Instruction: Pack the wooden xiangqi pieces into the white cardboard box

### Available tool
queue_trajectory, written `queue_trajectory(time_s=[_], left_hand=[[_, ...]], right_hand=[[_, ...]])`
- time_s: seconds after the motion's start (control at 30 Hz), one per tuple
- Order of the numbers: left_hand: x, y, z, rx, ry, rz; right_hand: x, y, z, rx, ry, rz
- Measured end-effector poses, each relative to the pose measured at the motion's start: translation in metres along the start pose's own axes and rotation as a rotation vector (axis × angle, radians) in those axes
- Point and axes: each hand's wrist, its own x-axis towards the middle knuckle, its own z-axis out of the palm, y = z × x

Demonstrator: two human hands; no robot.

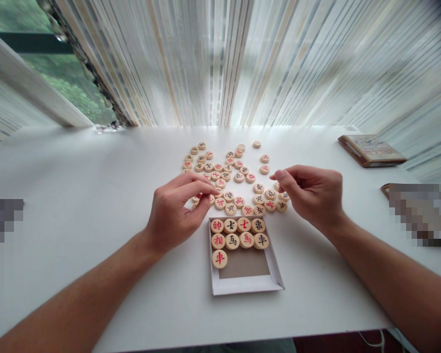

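Observation:
Chinese chess pieces (pixel 238 201), round and pale wood with red or black characters, lie scattered over the table. My left hand (pixel 182 203) hovers at the near left of this group with thumb and fingers drawn together; whether a piece is between them is hidden. Over the right side of the group, my right hand (pixel 312 193) is closed, its thumb near the index finger; I cannot make out anything in it. Between my forearms sits a shallow open box (pixel 248 286). Two full rows of pieces and one red chariot piece (pixel 219 259) lie in it, face up.
A flat patterned box (pixel 377 150) lies at the back right of the white table (pixel 106 196). Nearer on the right is another flat item (pixel 415 211), partly blurred out. Striped curtains (pixel 224 63) hang behind the table's far edge.

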Motion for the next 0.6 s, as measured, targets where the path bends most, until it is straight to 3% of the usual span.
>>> queue_trajectory(time_s=[0.6], left_hand=[[-0.0003,-0.0009,0.0,0.012,-0.007,-0.02]], right_hand=[[-0.0007,-0.002,0.0,0.027,-0.012,0.02]])
